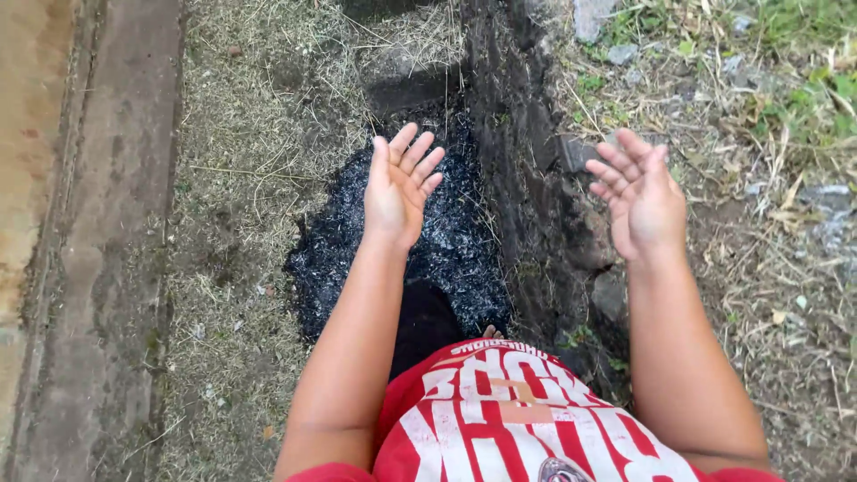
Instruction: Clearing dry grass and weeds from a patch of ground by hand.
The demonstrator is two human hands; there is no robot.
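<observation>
Nearest the camera is a red shirt (500,428) with white print, at the bottom edge. Both bare forearms extend forward from it.

The left hand (399,187) is raised, palm facing inward toward the right, fingers extended and slightly spread. It holds nothing and touches nothing. Directly beneath and beyond it lies the ash patch (446,241), a black-grey area of burnt residue on the ground. The patch runs from just ahead of the shirt to a point just past the left fingertips.

The right hand (641,196) is raised at a similar height, palm facing inward toward the left, fingers loosely curved and held close together. It is empty. It hangs over the border between a dark soil ridge (527,178) and the dry grass (768,268) to the right.

The two hands are well apart, palms turned toward each other.

Left of the ash patch is a strip of dry straw (250,134). Further left runs a concrete kerb (116,223).

At the far top right are green weeds (803,98) and grey stones (589,18).
</observation>
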